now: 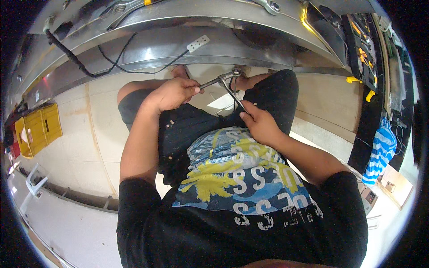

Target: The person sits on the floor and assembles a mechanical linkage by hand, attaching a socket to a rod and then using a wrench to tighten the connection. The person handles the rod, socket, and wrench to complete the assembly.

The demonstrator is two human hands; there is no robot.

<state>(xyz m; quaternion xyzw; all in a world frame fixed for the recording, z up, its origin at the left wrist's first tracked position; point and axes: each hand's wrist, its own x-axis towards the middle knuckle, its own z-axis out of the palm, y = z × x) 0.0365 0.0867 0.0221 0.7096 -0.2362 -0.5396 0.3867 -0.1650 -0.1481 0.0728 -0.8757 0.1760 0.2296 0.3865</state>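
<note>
My left hand (175, 94) is closed around the near-left end of a metal rod (210, 83) with a round fitting at its far end, held above my lap. My right hand (259, 120) grips the lower end of a slim wrench (231, 93). The wrench slants up and left, and its head meets the rod between my left hand and the round fitting. Whether that head clamps the rod or only touches it is too small to tell. Below the fitting shows a thin dark piece, partly hidden behind the wrench.
A steel bench (178, 24) spans the far side, bearing a large wrench (270, 5) and pliers-like tools (125, 12). Under its edge are a white power strip (198, 43) and black cable. A tool case (363, 51) and striped cloth (380, 152) lie right; a yellow crate (38, 130) stands left.
</note>
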